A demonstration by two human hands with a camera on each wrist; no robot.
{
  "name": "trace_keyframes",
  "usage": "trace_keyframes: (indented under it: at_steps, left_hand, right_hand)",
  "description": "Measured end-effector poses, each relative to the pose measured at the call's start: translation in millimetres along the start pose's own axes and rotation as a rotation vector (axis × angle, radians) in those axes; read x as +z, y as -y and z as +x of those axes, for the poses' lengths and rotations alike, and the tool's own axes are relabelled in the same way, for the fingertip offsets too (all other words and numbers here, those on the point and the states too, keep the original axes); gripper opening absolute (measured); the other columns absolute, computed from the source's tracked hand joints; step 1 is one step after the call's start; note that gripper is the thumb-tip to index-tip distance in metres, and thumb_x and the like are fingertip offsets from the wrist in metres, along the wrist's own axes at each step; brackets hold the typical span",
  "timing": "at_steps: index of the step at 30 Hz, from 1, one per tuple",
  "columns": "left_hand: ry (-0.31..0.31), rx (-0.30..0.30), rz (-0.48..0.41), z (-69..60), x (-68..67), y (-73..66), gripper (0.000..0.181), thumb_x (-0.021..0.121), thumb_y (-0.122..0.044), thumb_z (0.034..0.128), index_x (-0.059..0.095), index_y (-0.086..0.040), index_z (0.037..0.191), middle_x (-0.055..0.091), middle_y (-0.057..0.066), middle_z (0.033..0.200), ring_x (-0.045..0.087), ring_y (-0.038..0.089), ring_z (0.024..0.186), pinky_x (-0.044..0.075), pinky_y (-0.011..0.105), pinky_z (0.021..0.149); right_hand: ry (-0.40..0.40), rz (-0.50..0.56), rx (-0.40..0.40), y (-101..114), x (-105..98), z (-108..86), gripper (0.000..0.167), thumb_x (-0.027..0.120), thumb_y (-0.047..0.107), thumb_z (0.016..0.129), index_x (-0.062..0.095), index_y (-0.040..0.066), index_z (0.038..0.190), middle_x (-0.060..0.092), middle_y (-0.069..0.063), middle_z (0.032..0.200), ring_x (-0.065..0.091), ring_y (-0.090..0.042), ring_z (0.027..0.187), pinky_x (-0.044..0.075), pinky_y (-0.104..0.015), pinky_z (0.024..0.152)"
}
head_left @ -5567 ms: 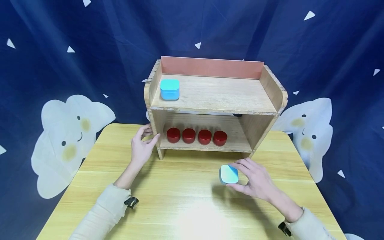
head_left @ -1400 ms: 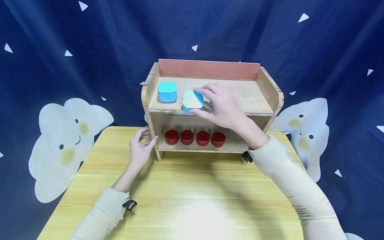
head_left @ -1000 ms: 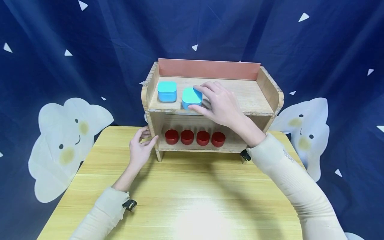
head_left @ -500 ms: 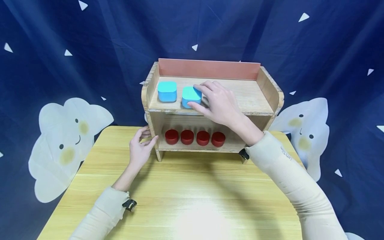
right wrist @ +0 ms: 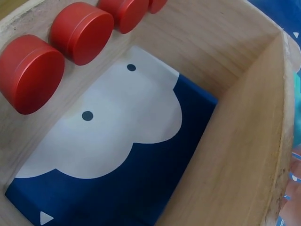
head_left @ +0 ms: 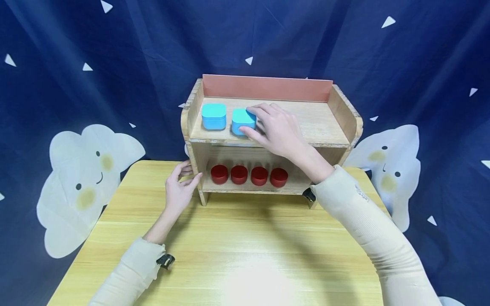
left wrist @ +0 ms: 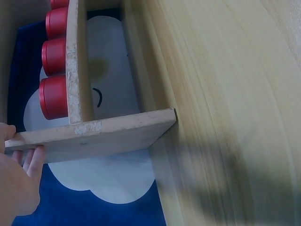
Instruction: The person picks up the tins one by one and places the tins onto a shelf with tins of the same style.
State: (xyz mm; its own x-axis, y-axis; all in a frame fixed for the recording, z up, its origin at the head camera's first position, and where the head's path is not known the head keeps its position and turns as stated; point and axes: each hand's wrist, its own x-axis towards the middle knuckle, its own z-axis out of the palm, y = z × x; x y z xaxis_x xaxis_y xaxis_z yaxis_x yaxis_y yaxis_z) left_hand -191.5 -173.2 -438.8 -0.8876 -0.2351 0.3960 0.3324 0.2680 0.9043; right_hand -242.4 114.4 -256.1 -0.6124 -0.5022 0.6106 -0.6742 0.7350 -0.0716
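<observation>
A small wooden shelf unit (head_left: 268,142) stands on the table. My left hand (head_left: 179,189) grips the edge of its left side panel; in the left wrist view, that hand (left wrist: 21,183) has its fingers on the panel's outer face. On the top board, my right hand (head_left: 281,129) holds a light-blue square tin (head_left: 242,122) between thumb and fingers. A matching blue tin (head_left: 213,117) sits to its left, with a narrow gap between them. Whether the held tin touches the board is hard to tell. In the right wrist view, only part of the right hand (right wrist: 292,188) shows.
Several round red tins (head_left: 259,176) stand in a row on the lower board, left to centre. A reddish back panel (head_left: 268,88) and raised sides border the top board. Behind the table (head_left: 214,238) hangs a dark blue curtain (head_left: 153,76) with white clouds.
My right hand has brought the blue tin from above the table up to the top board beside the other tin, then slightly farther back. The left hand stays on the side panel.
</observation>
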Motion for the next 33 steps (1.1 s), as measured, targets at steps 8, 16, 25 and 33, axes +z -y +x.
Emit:
trace_keyframes:
  at_steps: [8,16,25,33]
  left_hand:
    - [0.002,-0.003,-0.002,0.6,0.3,2.3,0.045,0.079,0.002,0.0912,0.064,0.004,0.134,0.07,0.028,0.12,0.062,-0.001,0.096,0.061,0.009,0.081]
    - [-0.006,0.012,-0.007,0.0,1.0,2.2,0.045,0.079,0.003,0.0907,0.064,0.005,0.133,0.07,0.029,0.119,0.061,-0.001,0.095,0.061,0.009,0.081]
    - [-0.007,0.009,-0.011,0.0,1.2,1.5,0.044,0.079,0.002,0.0912,0.065,0.005,0.133,0.07,0.029,0.118,0.062,-0.001,0.096,0.061,0.009,0.081]
    - [0.002,-0.007,0.012,0.1,-0.2,-1.4,0.046,0.08,-0.001,0.0914,0.064,0.004,0.134,0.071,0.027,0.12,0.062,-0.002,0.097,0.059,0.006,0.08]
  right_hand:
    - [0.017,-0.002,0.022,-2.1,2.6,3.3,0.061,0.069,0.055,0.098,0.067,0.011,0.14,0.071,-0.01,0.138,0.066,-0.029,0.13,0.06,-0.047,0.103]
    - [0.024,0.001,0.055,-3.1,4.7,5.2,0.06,0.069,0.056,0.098,0.067,0.013,0.14,0.07,-0.009,0.14,0.065,-0.029,0.13,0.06,-0.048,0.103]
    - [0.037,0.003,0.063,-5.4,6.1,4.8,0.062,0.068,0.055,0.099,0.064,0.014,0.144,0.068,-0.01,0.144,0.065,-0.03,0.131,0.06,-0.05,0.1]
    - [0.022,0.058,0.057,-4.8,1.7,-7.8,0.065,0.071,0.05,0.098,0.059,0.011,0.148,0.061,-0.012,0.153,0.059,-0.031,0.141,0.053,-0.052,0.115]
